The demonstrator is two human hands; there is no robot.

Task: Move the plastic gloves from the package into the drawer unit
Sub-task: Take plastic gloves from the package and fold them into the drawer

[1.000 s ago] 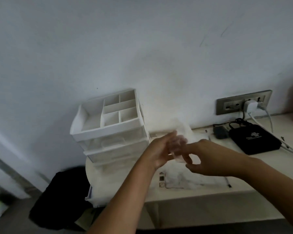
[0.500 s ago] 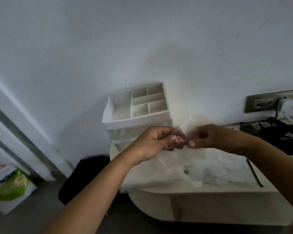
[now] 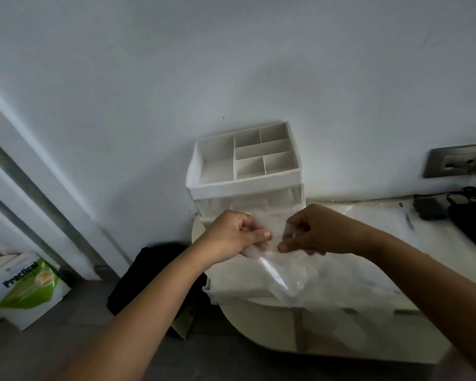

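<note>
A thin clear plastic glove (image 3: 278,268) hangs in front of me, pinched at its top edge by my left hand (image 3: 237,235) and my right hand (image 3: 311,232). Both hands hover just in front of the white drawer unit (image 3: 245,182), which stands against the wall with a divided tray on top and clear drawers below. One clear drawer (image 3: 231,287) is pulled far out beneath the glove. The flat clear package (image 3: 368,224) lies on the white table (image 3: 259,323) to the right of the unit.
A black box (image 3: 470,218) with cables sits at the table's right end under a wall socket (image 3: 456,160). On the floor left of the table are a black bag (image 3: 154,270) and a green-and-white paper bag (image 3: 25,287).
The view has swung left and the hands have dropped a little. The glove is now spread between both hands, which are slightly farther apart than before.
</note>
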